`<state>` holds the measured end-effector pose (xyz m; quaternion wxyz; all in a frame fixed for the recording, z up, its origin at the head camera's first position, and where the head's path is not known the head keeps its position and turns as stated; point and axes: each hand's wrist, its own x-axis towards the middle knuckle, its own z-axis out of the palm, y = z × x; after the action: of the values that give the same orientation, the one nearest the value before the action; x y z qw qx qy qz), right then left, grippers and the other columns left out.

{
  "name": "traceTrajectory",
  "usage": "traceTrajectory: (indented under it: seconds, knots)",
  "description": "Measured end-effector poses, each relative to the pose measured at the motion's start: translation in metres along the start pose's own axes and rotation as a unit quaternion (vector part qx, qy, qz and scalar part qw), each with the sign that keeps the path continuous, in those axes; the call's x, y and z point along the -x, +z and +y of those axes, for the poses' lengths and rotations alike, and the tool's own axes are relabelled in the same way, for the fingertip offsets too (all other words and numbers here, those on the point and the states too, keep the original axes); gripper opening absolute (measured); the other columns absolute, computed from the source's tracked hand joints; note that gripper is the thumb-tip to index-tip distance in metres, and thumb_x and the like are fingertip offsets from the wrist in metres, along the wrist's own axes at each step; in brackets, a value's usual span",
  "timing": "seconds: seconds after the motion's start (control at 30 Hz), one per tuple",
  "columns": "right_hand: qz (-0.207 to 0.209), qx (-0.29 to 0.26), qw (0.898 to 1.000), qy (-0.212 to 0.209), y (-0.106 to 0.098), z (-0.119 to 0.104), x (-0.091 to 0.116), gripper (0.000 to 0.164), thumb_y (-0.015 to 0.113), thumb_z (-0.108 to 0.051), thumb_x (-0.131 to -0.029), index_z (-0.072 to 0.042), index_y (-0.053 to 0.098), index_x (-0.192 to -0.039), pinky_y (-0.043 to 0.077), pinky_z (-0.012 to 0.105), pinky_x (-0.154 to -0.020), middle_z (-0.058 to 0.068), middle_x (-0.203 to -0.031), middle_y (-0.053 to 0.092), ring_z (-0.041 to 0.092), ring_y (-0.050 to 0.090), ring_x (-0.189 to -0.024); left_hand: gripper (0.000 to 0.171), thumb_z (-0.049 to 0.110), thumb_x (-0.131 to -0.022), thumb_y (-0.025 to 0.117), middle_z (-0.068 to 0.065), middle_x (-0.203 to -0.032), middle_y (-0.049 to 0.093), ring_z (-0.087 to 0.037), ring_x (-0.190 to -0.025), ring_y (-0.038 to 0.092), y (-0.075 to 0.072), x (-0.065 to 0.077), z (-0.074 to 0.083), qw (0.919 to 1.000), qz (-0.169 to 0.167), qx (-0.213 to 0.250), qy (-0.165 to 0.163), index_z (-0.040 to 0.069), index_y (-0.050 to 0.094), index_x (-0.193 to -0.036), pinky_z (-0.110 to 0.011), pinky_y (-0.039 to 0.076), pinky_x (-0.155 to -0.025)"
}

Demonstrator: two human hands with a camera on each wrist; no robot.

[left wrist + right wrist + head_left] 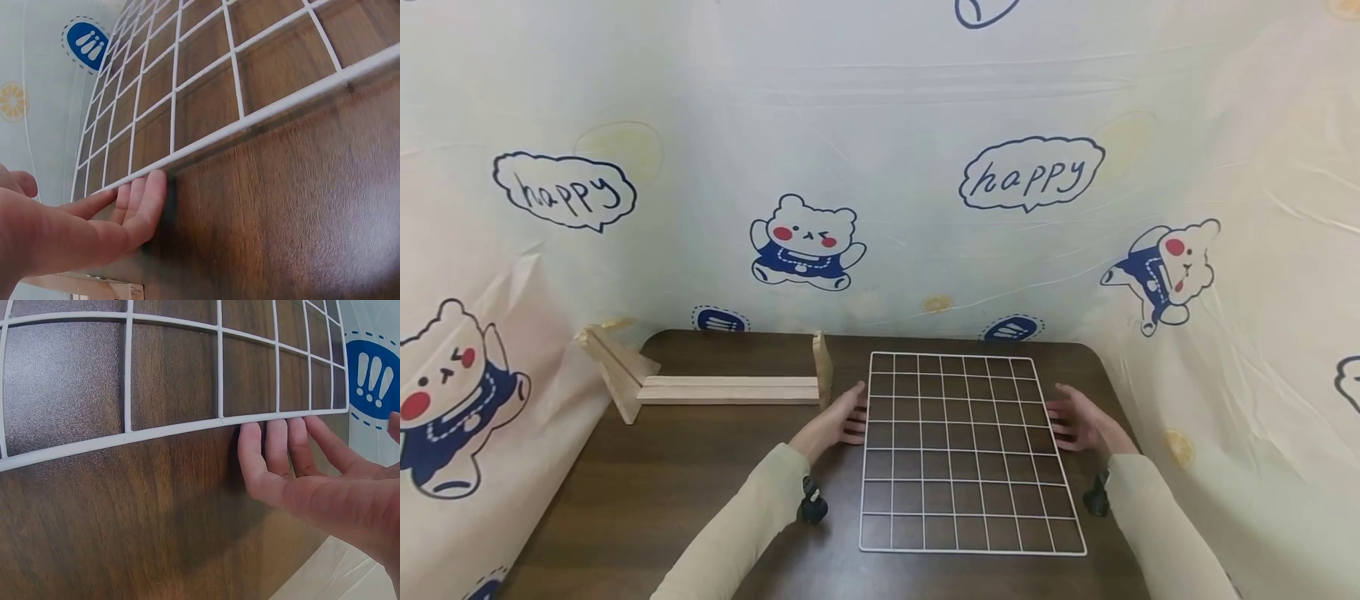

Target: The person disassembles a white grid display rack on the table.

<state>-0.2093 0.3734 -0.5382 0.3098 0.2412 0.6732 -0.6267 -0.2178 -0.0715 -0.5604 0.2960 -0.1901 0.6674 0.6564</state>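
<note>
A white wire grid panel (974,452) lies over the brown wooden table, its long sides running away from me. At its left side is my left hand (835,423), the fingertips right at the outer wire. In the left wrist view, the fingers (147,209) are gently bent under the panel's edge, and the thumb stays apart from it. My right hand (1081,419) is at the opposite side. The right wrist view shows several fingertips (251,434) against the underside of the edge wire, with the thumb held away.
A pale wooden rack (730,392) with two upright end pieces and slats between them stands at the table's back left. Behind and beside the brown table (647,492) hangs a printed cloth (910,150) with cartoon bears. Dark wrist devices (812,500) sit on both sleeves.
</note>
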Motion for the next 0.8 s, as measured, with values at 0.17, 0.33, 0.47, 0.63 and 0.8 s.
traceTrajectory:
  seconds: [0.17, 0.33, 0.47, 0.63, 0.8]
  knots:
    - [-0.009, -0.007, 1.000, 0.009, -0.0034, -0.0008, -0.0016, 0.090, 0.020, -0.068, -0.095, 0.004, 0.022, -0.149, 0.043, 0.050, -0.090, 0.021, -0.143, 0.030, 0.034, 0.039, -0.117, 0.071, 0.053, -0.100, 0.033, -0.029, -0.123, 0.048, -0.041, -0.104, 0.053, -0.0022, -0.0015, -0.0014, 0.9997, -0.012, 0.021, -0.001, -0.006, 0.042, -0.138, -0.052, 0.050, -0.084]
    - [-0.017, 0.012, 1.000, 0.010, -0.0039, -0.0021, -0.0017, 0.095, 0.017, -0.071, -0.093, 0.004, 0.021, -0.150, 0.040, 0.046, -0.091, 0.022, -0.146, 0.028, 0.032, 0.041, -0.116, 0.074, 0.054, -0.099, 0.034, -0.030, -0.126, 0.046, -0.042, -0.104, 0.052, -0.0017, 0.0006, -0.0005, 0.9996, -0.014, 0.026, -0.002, -0.008, 0.040, -0.139, -0.052, 0.049, -0.086]
    - [-0.026, 0.032, 0.999, 0.002, -0.0045, -0.0015, -0.0014, 0.096, 0.017, -0.072, -0.093, 0.005, 0.021, -0.150, 0.038, 0.042, -0.089, 0.022, -0.144, 0.030, 0.030, 0.044, -0.111, 0.077, 0.056, -0.098, 0.035, -0.031, -0.128, 0.042, -0.044, -0.108, 0.049, 0.0006, 0.0030, 0.0023, 0.9996, -0.015, 0.024, -0.002, -0.009, 0.038, -0.139, -0.054, 0.047, -0.089]
    - [-0.030, 0.013, 0.999, 0.008, -0.0061, 0.0017, -0.0009, 0.095, 0.017, -0.072, -0.093, 0.003, 0.020, -0.150, 0.038, 0.045, -0.090, 0.020, -0.144, 0.029, 0.030, 0.042, -0.113, 0.078, 0.056, -0.098, 0.033, -0.032, -0.127, 0.041, -0.045, -0.108, 0.049, 0.0029, 0.0072, 0.0034, 0.9997, -0.025, 0.009, 0.001, -0.011, 0.036, -0.139, -0.054, 0.047, -0.090]
    - [-0.030, -0.013, 0.999, 0.010, -0.0059, 0.0032, -0.0007, 0.094, 0.019, -0.072, -0.093, 0.002, 0.020, -0.150, 0.040, 0.049, -0.091, 0.019, -0.146, 0.027, 0.033, 0.037, -0.118, 0.079, 0.057, -0.097, 0.034, -0.032, -0.123, 0.044, -0.042, -0.102, 0.052, 0.0007, 0.0063, 0.0017, 0.9998, -0.021, 0.008, 0.003, -0.011, 0.038, -0.137, -0.052, 0.048, -0.088]
